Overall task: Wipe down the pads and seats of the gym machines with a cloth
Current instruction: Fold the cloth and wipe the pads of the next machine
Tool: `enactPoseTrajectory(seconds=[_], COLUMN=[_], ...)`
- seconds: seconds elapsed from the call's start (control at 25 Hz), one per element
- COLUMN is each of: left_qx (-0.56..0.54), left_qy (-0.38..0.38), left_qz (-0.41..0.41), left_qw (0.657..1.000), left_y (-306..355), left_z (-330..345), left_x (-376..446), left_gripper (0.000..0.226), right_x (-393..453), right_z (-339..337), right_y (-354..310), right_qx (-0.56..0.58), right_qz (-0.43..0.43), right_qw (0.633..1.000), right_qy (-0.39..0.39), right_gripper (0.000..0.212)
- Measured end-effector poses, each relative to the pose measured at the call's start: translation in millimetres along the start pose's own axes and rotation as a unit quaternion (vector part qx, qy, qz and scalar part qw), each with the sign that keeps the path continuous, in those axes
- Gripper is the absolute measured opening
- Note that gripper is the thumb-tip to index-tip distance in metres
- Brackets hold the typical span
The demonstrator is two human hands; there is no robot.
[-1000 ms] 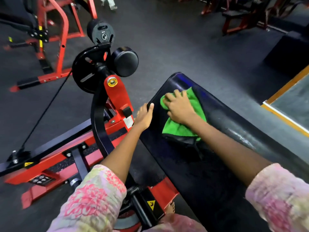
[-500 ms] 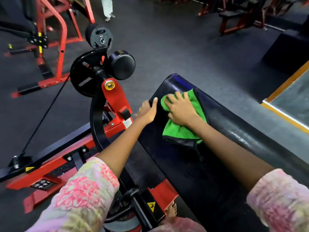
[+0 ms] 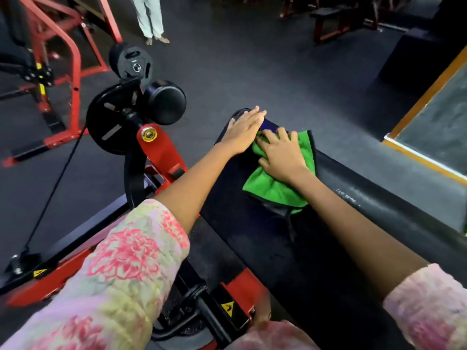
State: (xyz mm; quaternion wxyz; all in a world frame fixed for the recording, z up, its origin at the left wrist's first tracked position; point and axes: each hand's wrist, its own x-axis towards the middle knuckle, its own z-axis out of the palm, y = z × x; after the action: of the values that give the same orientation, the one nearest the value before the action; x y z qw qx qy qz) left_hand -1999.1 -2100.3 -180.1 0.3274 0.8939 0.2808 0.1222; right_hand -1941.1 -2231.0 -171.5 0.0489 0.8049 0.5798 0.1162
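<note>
Since the earlier frames the left hand (image 3: 242, 132) has been shifted from the near-left edge of the pad (image 3: 290, 251) up onto its far end, and the green cloth (image 3: 275, 188) has been carried a little farther along the pad under the right hand (image 3: 283, 155).

The pad is seen as a long black upholstered surface whose long axis runs from the lower right of the view, near the body, up and leftward to a rounded far end. The cloth is laid on the upper stretch of that axis, just short of the far end. It is pressed flat beneath the right hand, whose fingers are spread open over it rather than closed around it; no pinch or clamp on the fabric is shown. The left hand is laid flat and open on the bare pad, empty, just beside and slightly beyond the right, the fingertips of the two nearly touching.

The unwiped length is judged to lie mostly behind the hands, back toward the body along the same axis, so the next stroke would be best drawn toward the wearer by the right hand, which alone is on the cloth. The red frame (image 3: 161, 150) and black roller (image 3: 165, 102) are left well apart to the left.
</note>
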Motion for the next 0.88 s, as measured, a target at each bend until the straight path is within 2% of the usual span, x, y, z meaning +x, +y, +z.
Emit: enactPoseTrajectory(seconds=[0.08, 0.2, 0.28, 0.32, 0.4, 0.48, 0.52, 0.64, 0.68, 0.72, 0.8, 0.88], left_qx=[0.027, 0.037, 0.016, 0.011, 0.023, 0.04, 0.041, 0.048, 0.055, 0.063, 0.071, 0.059], left_qy=[-0.01, 0.027, 0.048, 0.055, 0.069, 0.079, 0.085, 0.119, 0.13, 0.14, 0.162, 0.18], left_qz=[-0.012, -0.007, -0.01, -0.014, -0.023, -0.028, -0.03, -0.045, -0.049, -0.053, -0.059, -0.058], left_qw=[1.0, 0.999, 0.999, 0.998, 0.997, 0.996, 0.995, 0.991, 0.989, 0.987, 0.982, 0.98], left_y=[0.0, -4.0, -2.5, -1.6, 0.6, 2.5, 3.1, 9.2, 12.2, 14.8, 15.5, 14.4], left_z=[5.6, 13.0, 16.0, 17.5, 22.2, 27.5, 29.3, 34.3, 36.9, 40.3, 44.9, 46.8], left_x=[5.9, 6.8, 5.4, 4.1, 0.6, -1.5, -0.9, 1.9, 2.8, 3.9, 4.0, 4.7], left_gripper=[0.043, 0.041, 0.041, 0.041, 0.041, 0.042, 0.041, 0.037, 0.037, 0.037, 0.039, 0.039], right_x=[-23.7, -18.6, 1.5, 7.1, 5.9, -7.0, -13.3, -3.3, 4.0, 9.0, 9.6, -2.3], right_z=[1.4, 1.6, -4.1, -6.9, -10.0, -9.2, -7.7, -7.6, -9.6, -11.4, -10.4, -9.6], right_y=[22.1, 36.8, 34.1, 32.5, 35.2, 51.3, 60.5, 70.7, 64.6, 57.2, 39.5, 40.8], right_qx=[0.023, 0.095, 0.129, 0.132, 0.111, 0.114, 0.13, 0.199, 0.192, 0.164, 0.114, 0.093], right_qz=[0.02, 0.181, 0.234, 0.221, 0.113, 0.02, 0.023, 0.172, 0.195, 0.183, 0.094, 0.029], right_qw=[0.999, 0.979, 0.964, 0.966, 0.987, 0.993, 0.99, 0.963, 0.96, 0.967, 0.988, 0.995], right_qy=[0.02, 0.026, -0.001, -0.01, -0.019, -0.034, -0.04, -0.057, -0.064, -0.067, -0.037, -0.027], right_gripper=[0.052, 0.044, 0.042, 0.043, 0.046, 0.049, 0.049, 0.043, 0.042, 0.042, 0.044, 0.048])
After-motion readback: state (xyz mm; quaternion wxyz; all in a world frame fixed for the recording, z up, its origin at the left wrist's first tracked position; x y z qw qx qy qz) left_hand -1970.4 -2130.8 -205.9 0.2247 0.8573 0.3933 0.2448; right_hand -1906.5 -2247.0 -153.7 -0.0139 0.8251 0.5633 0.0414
